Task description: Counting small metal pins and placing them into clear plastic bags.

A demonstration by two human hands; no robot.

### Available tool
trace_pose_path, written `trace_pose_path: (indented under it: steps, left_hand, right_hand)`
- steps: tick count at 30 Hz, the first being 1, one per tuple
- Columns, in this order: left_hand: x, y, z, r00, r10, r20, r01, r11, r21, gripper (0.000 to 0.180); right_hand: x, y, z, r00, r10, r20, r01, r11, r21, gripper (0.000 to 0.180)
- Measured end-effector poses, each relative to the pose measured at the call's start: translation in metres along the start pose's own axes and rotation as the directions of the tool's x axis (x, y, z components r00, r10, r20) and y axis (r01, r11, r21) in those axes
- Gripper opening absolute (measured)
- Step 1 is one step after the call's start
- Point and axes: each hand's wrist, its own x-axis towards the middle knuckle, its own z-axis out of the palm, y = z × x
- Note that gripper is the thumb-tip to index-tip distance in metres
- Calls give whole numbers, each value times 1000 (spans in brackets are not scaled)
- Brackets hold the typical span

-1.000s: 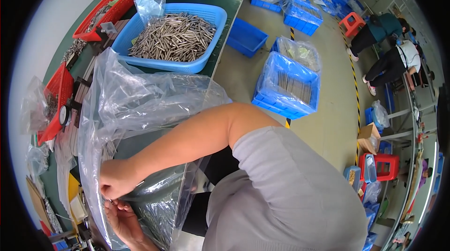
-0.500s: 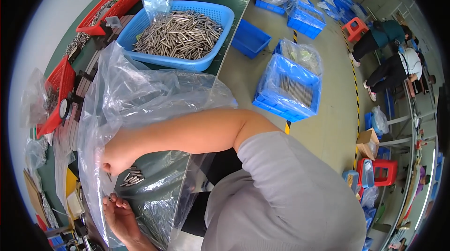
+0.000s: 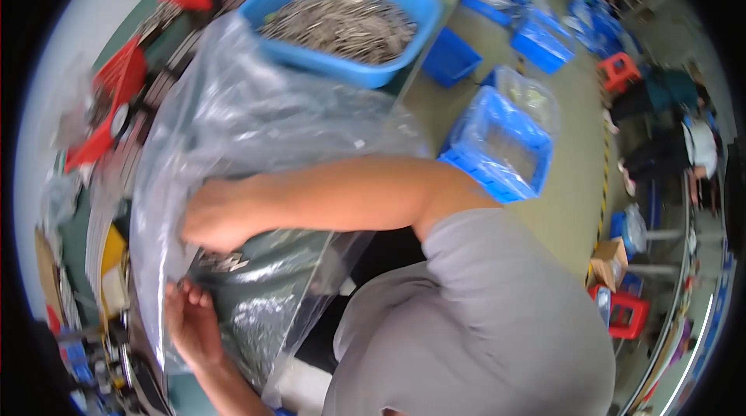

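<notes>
My right hand (image 3: 221,215) hangs over the small pile of metal pins (image 3: 224,262), its arm stretched across the view. Its fingers point down and look closed; whatever they hold is hidden. Below it, my left hand (image 3: 193,321) is turned palm up with the fingers curled together. A small dark spot shows at its fingertips, too blurred to name. The pile lies on clear plastic sheeting (image 3: 268,303) spread over the green table. More of this crumpled plastic (image 3: 272,117) covers the table beyond my right arm.
A blue basket (image 3: 381,76) heaped with metal pins stands at the far side of the table. Red baskets (image 3: 120,101) and a dial gauge (image 3: 120,119) line the left. On the floor to the right are plastic-lined blue crates (image 3: 497,191) and a red stool (image 3: 619,72). People work farther off.
The view has shifted, so the table things sit higher and farther right. My right hand has come over the pile, partly covering it. My left hand stays curled close by.
</notes>
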Motion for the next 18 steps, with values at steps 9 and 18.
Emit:
trace_pose_path:
  steps: [9, 18]
  left_hand:
    - [2, -4, 13, 999, 19, -44, -18, 999, 27, 12]
    - [2, -5, 8, 1000, 7, -25, -8, 1000, -11, 16]
  right_hand:
    - [-11, 9, -26, 956, 257, 144, -286, 926, 247, 18]
    - [-6, -4, -19, 974, 160, 159, -165, 986, 14, 13]
